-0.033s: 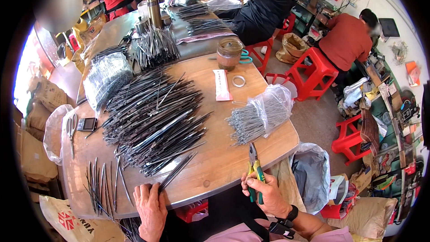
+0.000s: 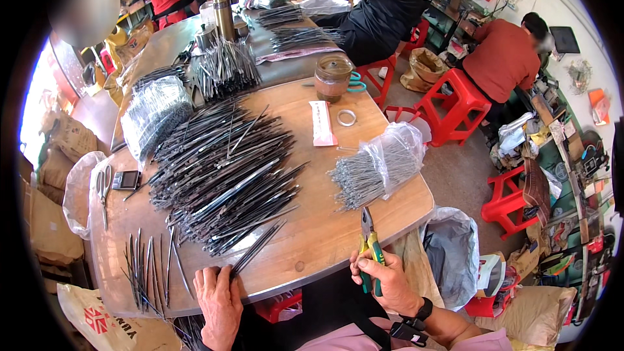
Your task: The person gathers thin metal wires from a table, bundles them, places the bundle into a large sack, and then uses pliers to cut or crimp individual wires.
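Note:
At the table's near edge, my left hand (image 2: 220, 302) has its fingers bent over the lower ends of a few thin black rods (image 2: 259, 247); its fingertips are partly hidden. To the right, my right hand (image 2: 389, 281) grips pliers (image 2: 370, 239) by their green and yellow handles, jaws pointing away and seemingly closed. A big heap of black rods (image 2: 221, 169) lies beyond my left hand. Several more rods (image 2: 149, 270) are spread at the left corner. Past the pliers lies a bundle of thin silvery wires (image 2: 377, 168) in clear plastic.
On the wooden table (image 2: 325, 221) are a lidded jar (image 2: 333, 78), a metal ring (image 2: 346, 117), a white packet (image 2: 322, 123), scissors (image 2: 103, 195) and a plastic-wrapped bundle (image 2: 156, 117). A lined bin (image 2: 452, 257) stands off the right edge. Other people sit on red stools (image 2: 453, 105) farther away.

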{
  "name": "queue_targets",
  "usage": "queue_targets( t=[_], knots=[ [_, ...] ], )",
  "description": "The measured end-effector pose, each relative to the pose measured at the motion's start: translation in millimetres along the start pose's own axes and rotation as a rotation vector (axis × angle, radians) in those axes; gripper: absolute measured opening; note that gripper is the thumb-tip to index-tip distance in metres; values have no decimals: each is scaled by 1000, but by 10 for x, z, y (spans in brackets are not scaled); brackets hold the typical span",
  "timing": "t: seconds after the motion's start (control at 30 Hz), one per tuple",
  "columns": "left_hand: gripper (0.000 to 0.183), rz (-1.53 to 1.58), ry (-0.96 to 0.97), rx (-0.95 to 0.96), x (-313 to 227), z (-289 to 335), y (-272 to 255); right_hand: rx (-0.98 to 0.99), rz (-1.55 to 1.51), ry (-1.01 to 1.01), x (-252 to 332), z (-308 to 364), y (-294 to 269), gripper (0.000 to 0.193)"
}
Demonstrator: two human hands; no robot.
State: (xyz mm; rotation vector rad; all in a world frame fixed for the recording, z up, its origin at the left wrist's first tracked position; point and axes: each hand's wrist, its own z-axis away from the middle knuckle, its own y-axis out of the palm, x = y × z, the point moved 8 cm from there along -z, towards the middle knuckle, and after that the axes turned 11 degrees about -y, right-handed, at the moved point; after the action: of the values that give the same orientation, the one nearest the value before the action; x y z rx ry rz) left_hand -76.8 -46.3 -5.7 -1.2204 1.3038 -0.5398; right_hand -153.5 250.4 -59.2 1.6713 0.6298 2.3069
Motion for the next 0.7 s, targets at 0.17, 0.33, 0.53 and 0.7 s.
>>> queue_targets(
  t=[0.17,0.33,0.53,0.7],
  knots=[
    [29,-3,1,-3,-7,-3,-2,16,14,-14,-17,0,-1,8],
    [30,8,1,-6,-9,2,-5,22,38,-23,-1,11,24,7],
    [30,13,6,-14,-29,-5,-18,34,63,-33,5,10,31,8],
    [30,11,4,-15,-24,1,-12,42,80,-38,-26,9,9,8]
  ],
)
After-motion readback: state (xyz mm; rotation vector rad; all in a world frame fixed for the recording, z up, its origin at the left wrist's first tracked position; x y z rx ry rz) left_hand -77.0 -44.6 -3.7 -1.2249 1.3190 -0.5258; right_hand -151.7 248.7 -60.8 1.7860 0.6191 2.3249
